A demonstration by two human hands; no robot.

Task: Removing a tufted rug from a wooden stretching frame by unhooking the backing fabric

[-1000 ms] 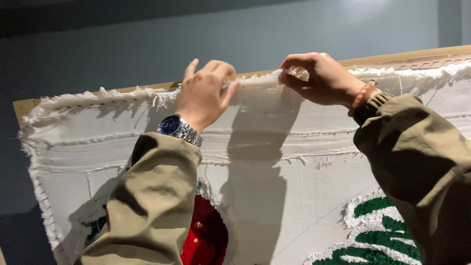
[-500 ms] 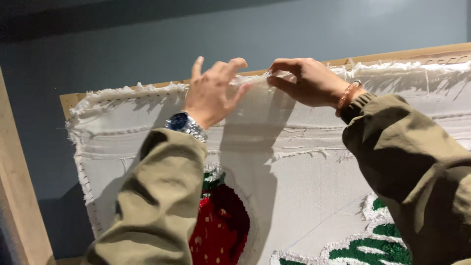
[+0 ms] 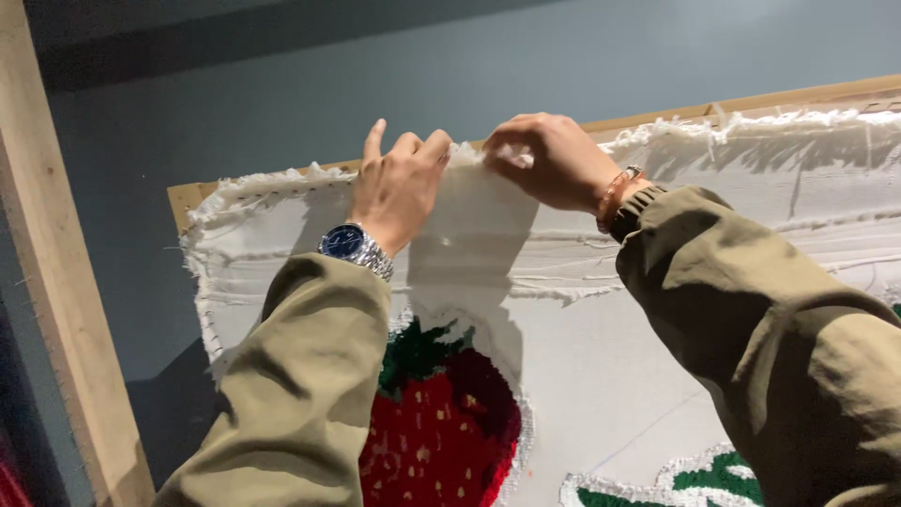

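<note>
A white backing cloth (image 3: 601, 357) with a frayed top edge hangs stretched over a wooden frame (image 3: 751, 101). A tufted red strawberry with green leaves (image 3: 441, 422) shows on it, and a green and white tufted patch (image 3: 676, 483) sits lower right. My left hand (image 3: 399, 188), with a silver wristwatch, pinches the cloth's top edge. My right hand (image 3: 554, 160), wearing a thin bracelet, grips the same edge just to the right. Both arms are in olive sleeves.
A wooden post (image 3: 56, 282) rises at the left. A blue-grey wall (image 3: 375, 84) lies behind the frame. The frame's left top corner (image 3: 183, 197) pokes out beyond the cloth.
The view has shifted so the cloth and frame sit further right and the wooden post has come into sight. Both hands have stayed on the cloth's top edge and are closer together.
</note>
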